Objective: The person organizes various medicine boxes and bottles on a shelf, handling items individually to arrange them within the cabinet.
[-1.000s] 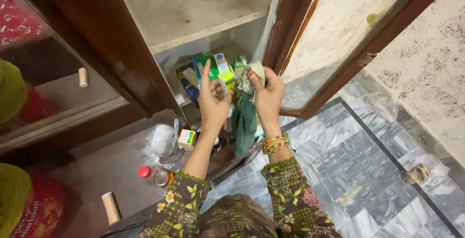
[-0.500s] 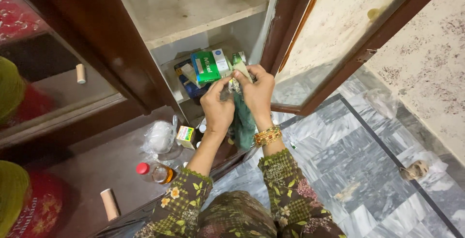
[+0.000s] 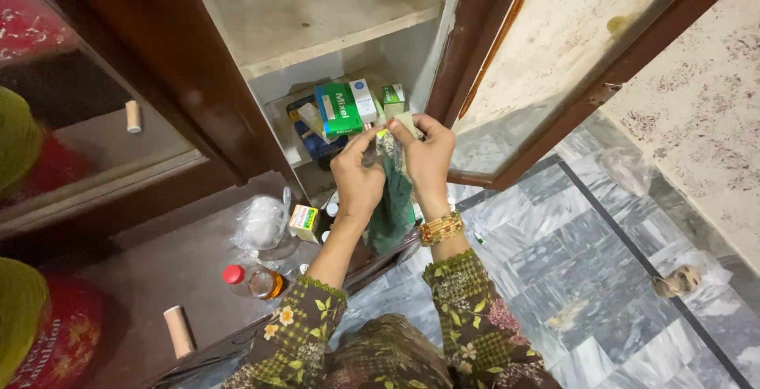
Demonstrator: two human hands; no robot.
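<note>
Both hands work in the narrow opening of a brown wooden cabinet (image 3: 166, 64), hemmed on the right by its open glass door (image 3: 554, 49) and just in front of the lower shelf (image 3: 294, 154), where a green medicine box (image 3: 337, 109) and smaller boxes lie crowded; the bare upper shelf (image 3: 317, 9) above has open room. The left hand (image 3: 356, 175) and the right hand (image 3: 429, 159) are closed together, pinching the top of a dark green cloth (image 3: 392, 211). It is crumpled and limp, hanging between the wrists, with a pale strip at its top.
</note>
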